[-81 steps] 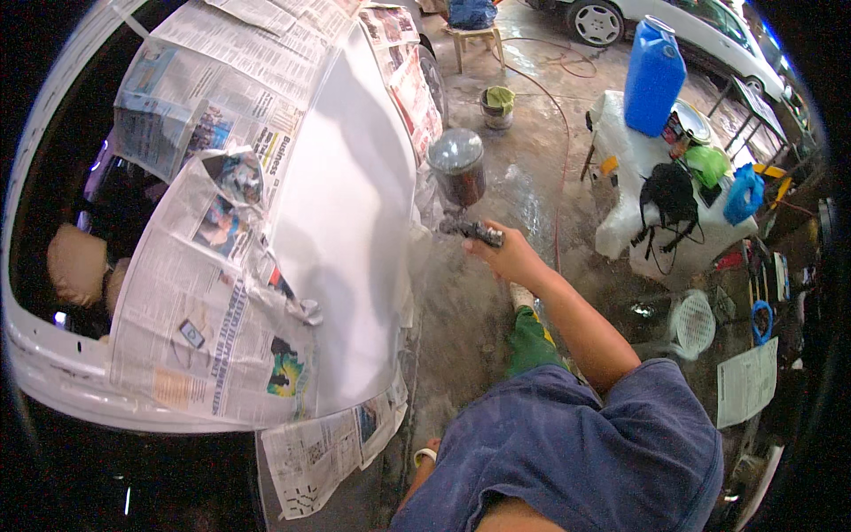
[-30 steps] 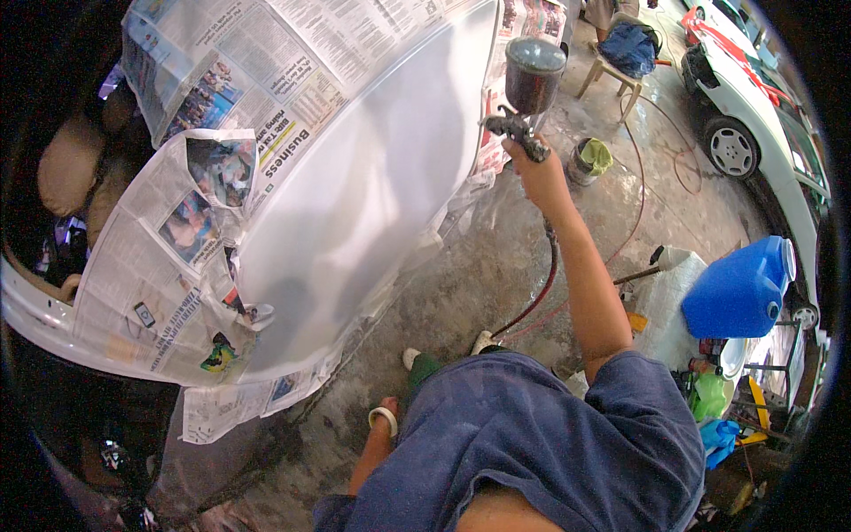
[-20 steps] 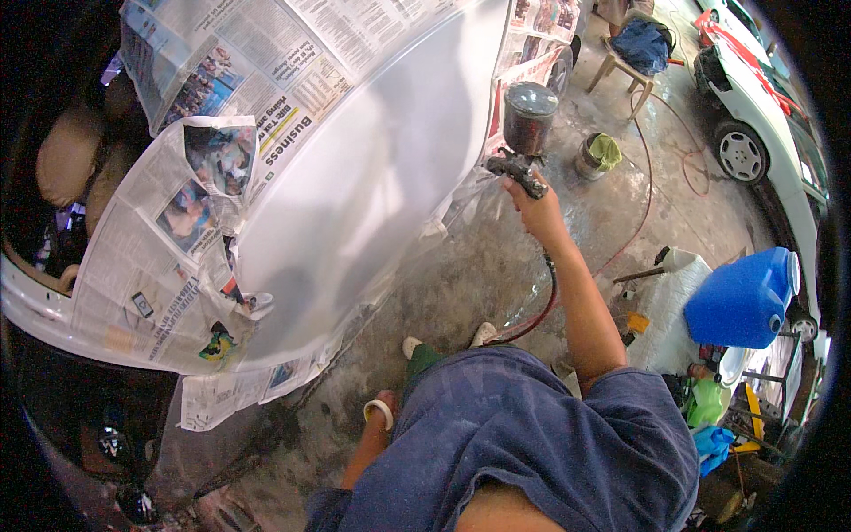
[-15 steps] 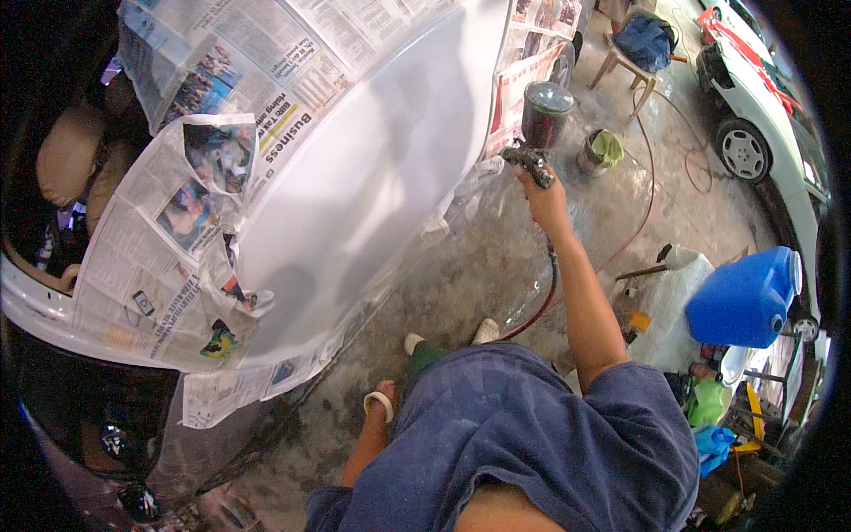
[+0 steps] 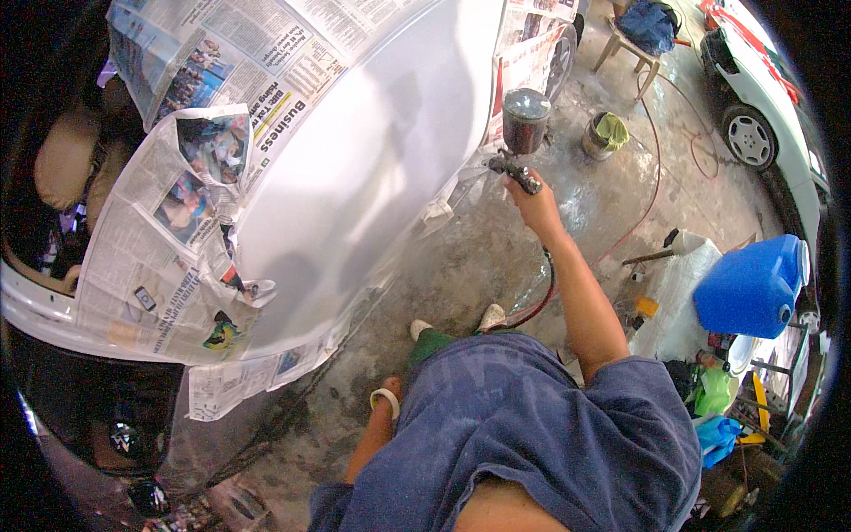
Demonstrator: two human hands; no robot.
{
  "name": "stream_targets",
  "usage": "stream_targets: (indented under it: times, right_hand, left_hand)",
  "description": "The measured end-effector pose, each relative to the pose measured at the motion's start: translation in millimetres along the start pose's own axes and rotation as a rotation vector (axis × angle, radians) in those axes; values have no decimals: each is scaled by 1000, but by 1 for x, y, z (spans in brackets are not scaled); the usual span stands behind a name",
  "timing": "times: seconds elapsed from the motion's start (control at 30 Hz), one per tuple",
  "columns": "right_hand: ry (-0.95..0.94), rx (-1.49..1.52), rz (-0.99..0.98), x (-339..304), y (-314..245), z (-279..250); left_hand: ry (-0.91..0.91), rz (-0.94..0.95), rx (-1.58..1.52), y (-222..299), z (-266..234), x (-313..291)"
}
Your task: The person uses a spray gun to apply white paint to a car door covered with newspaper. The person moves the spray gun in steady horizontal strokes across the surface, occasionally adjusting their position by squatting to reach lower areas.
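Observation:
My right hand (image 5: 534, 202) is wrapped round the grip of a spray gun (image 5: 514, 171) with a dark paint cup (image 5: 526, 120) on top. Its nozzle faces left, toward a glossy white car panel (image 5: 355, 168), with a gap between them. From the grip a dark red hose (image 5: 542, 297) runs down toward the floor. My left hand (image 5: 391, 387) hangs low beside my blue shirt, which hides its fingers; a cream ring like a tape roll (image 5: 385, 402) circles the wrist. Newspaper sheets (image 5: 142, 266) cover the car around the bare panel.
Behind the gun, a small bucket (image 5: 599, 137) with a green cloth stands on the wet concrete floor. Farther back are a wooden stool (image 5: 628, 55) with a blue bundle and a white car (image 5: 784, 115). At right lies a blue jug (image 5: 752, 288) above assorted clutter.
My right hand and the spray gun have shifted slightly left along the panel. My left hand stays low at my side.

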State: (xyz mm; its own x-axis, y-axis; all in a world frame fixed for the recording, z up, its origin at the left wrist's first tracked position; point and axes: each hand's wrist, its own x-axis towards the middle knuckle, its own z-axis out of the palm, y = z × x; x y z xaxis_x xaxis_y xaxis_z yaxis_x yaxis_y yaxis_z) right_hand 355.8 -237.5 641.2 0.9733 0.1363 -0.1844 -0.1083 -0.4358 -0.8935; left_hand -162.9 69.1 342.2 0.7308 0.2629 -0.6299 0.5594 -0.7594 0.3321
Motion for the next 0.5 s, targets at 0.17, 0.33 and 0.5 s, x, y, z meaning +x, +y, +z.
stream_targets:
  times: [0.17, 0.33, 0.5]
  right_hand:
    - [209, -75, -16, 14, 20, -27]
    - [45, -1, -52, -55, 0, -64]
    - [176, -248, -219, -177, 46, -108]
  left_hand:
    - [-39, -32, -91, -17, -2, 0]
    - [-173, -42, -201, -15, -8, 19]
    - [-330, -28, -249, -16, -58, 56]
